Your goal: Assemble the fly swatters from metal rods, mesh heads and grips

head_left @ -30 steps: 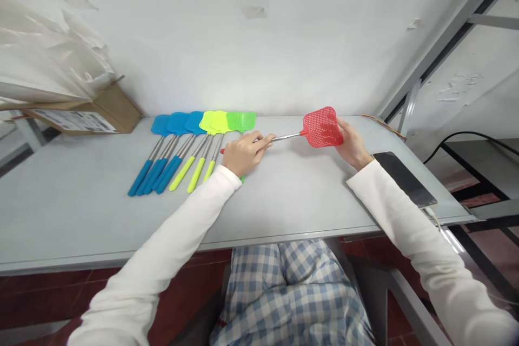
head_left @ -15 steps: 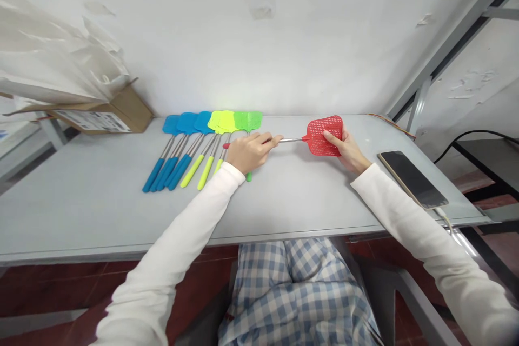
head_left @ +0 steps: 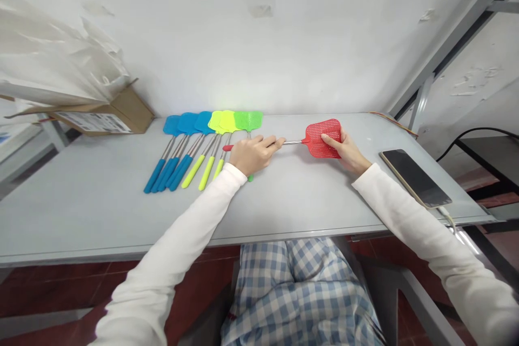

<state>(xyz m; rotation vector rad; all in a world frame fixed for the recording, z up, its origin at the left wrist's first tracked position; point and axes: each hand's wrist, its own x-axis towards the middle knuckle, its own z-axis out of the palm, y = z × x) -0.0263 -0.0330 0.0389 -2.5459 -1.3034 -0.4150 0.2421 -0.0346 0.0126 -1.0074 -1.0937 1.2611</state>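
I hold a red fly swatter (head_left: 320,139) crosswise over the grey table (head_left: 101,211). My left hand (head_left: 252,154) is closed round its red handle and metal rod. My right hand (head_left: 344,150) grips the red mesh head, thumb on top. Just left of my left hand lies a row of fly swatters: blue ones (head_left: 178,146), yellow ones (head_left: 211,143) and a green one (head_left: 248,120), heads toward the wall, handles toward me.
A cardboard box (head_left: 105,113) with crumpled plastic sits at the table's back left. A phone (head_left: 416,177) with a cable lies near the right edge. The white wall runs behind the table. A metal frame stands at the right.
The red head has dropped lower toward the table and my right hand's thumb now lies over it. The gap between my hands is shorter. The view shifted slightly.
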